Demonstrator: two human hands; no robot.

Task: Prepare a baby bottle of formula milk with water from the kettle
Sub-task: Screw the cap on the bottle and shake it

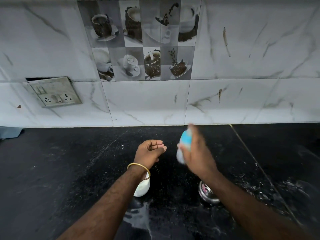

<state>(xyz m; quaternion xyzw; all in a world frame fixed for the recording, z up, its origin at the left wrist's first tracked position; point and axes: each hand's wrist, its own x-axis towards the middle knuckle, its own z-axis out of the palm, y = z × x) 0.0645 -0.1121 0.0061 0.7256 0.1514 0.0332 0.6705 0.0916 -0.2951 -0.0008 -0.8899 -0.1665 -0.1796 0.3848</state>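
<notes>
The baby bottle (183,147), right of centre in the frame, is motion-blurred: a pale whitish body with a light blue upper part, tilted and wrapped in the grip of the right hand (197,151) above the counter (69,170). The left hand (149,151) hovers just beside it, palm up, fingers loosely curled and holding nothing, a gold bangle (138,168) on its wrist. The counter is black speckled stone, carrying a white cup (142,188) and a steel container (207,192) under the forearms; behind runs a marbled white tile wall (251,58) with coffee-cup picture tiles (142,40) and a switch plate (52,91) at left.
</notes>
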